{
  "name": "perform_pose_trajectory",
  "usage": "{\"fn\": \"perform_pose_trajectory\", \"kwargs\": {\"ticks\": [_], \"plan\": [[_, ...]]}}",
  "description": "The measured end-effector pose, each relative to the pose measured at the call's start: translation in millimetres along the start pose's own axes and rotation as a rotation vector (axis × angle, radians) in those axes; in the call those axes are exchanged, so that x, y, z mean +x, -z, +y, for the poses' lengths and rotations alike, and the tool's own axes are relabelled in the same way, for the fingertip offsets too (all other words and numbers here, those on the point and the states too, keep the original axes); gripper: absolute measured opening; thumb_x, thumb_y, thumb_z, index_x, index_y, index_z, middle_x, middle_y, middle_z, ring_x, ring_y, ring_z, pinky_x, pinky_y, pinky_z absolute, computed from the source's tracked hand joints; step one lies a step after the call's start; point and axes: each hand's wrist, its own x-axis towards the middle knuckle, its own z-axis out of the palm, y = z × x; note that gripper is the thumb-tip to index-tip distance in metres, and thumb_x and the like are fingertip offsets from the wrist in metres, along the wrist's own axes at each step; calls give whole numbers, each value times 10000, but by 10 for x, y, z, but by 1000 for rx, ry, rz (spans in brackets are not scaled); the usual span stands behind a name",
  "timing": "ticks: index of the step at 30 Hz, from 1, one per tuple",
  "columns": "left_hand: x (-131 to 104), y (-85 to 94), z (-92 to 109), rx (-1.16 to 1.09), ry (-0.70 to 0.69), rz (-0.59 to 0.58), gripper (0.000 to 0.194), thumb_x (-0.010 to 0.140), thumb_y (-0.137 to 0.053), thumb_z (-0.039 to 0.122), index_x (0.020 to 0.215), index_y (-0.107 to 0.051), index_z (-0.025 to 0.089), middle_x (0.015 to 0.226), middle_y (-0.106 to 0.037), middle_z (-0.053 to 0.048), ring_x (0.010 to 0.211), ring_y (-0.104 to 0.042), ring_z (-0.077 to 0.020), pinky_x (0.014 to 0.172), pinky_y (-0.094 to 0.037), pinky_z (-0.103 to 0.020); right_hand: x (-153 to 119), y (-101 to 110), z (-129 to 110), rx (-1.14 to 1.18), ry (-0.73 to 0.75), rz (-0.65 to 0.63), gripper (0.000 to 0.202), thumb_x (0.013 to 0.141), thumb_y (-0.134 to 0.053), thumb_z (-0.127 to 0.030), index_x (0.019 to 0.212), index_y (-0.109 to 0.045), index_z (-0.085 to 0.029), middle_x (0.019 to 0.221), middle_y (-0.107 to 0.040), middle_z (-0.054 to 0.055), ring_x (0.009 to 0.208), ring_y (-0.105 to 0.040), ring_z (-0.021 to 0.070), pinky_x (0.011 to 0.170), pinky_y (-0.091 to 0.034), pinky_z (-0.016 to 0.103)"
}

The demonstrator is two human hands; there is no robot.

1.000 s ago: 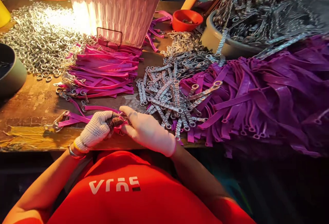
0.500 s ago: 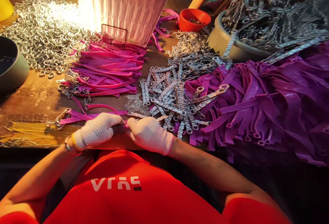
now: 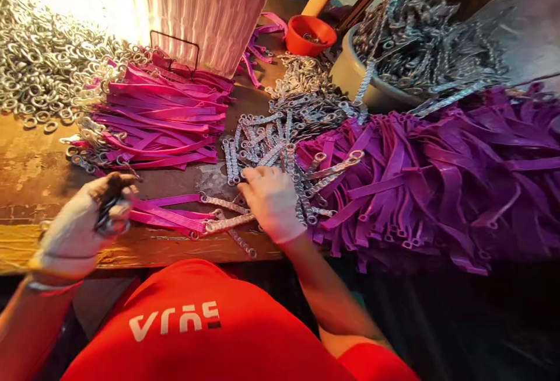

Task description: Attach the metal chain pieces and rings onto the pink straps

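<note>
- Your left hand (image 3: 83,223), in a pale glove with dark fingertips, is at the left ends of the loose pink straps (image 3: 168,217). Its fingers are curled, but they are blurry, so you cannot tell if the grip is shut on something.
- Your right hand (image 3: 273,203), in a pale glove, is palm down at the front of the silver strip pile (image 3: 266,144). Its fingers bend down to the strips. You cannot tell if the grip has one.
- The loose pink straps lie near the front edge of the desk (image 3: 26,165), between your hands. Bumpy silver strips (image 3: 230,223) are at their right ends, and one reaches your right hand.
- Behind them is a big heap of pink straps (image 3: 161,115), with shiny rings (image 3: 39,60) to its left.
- On the right is a purple strap heap (image 3: 420,177). Behind it, a round tub (image 3: 350,74) is piled with silver strips.
- A small red bowl (image 3: 304,42) sits near the tub, with little metal bits inside.
</note>
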Motion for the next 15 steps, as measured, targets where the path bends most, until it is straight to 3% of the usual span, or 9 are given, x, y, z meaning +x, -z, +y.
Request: {"fn": "perform_pose_trajectory", "kwargs": {"ticks": [3,7,9,12,15], "plan": [[273,-295,-318,-403,165,-110,403,1069,-283,250,872,-602,105,653,-550,-21,408,-447,-59,295,-269,-116,190,-151,103,-158,-32,-111,174,942,-548,-172,1081,-649,-143,983,-661,159,923,-564,291,718,-324,357],[503,-501,-613,-593,338,-261,382,1065,-304,285,870,-578,105,678,-571,-57,494,-558,-111,297,-300,-124,231,-292,108,-145,-20,-113,206,933,-474,-117,977,-675,-123,964,-658,186,903,-602,307,710,-385,370],[528,-523,-703,-638,360,-289,353,1060,-313,261,895,-583,105,695,-592,-63,483,-554,-110,298,-317,-135,171,-287,87,13,-32,-2,230,961,-449,-144,991,-676,-125,969,-671,181,911,-625,302,746,-441,385],[500,-497,-742,-699,340,-313,351,1057,-305,229,869,-577,111,679,-581,-47,426,-492,-79,291,-293,-132,39,-188,-25,442,65,174,239,1016,-434,-212,1126,-640,-161,1051,-699,133,979,-656,251,865,-502,374],[458,-419,-687,-718,287,-311,366,1058,-317,241,842,-584,115,666,-574,-35,404,-462,-73,289,-284,-140,-56,-78,-223,701,210,184,232,1014,-495,-239,1221,-596,-210,1108,-698,89,997,-669,206,905,-522,334]]}}
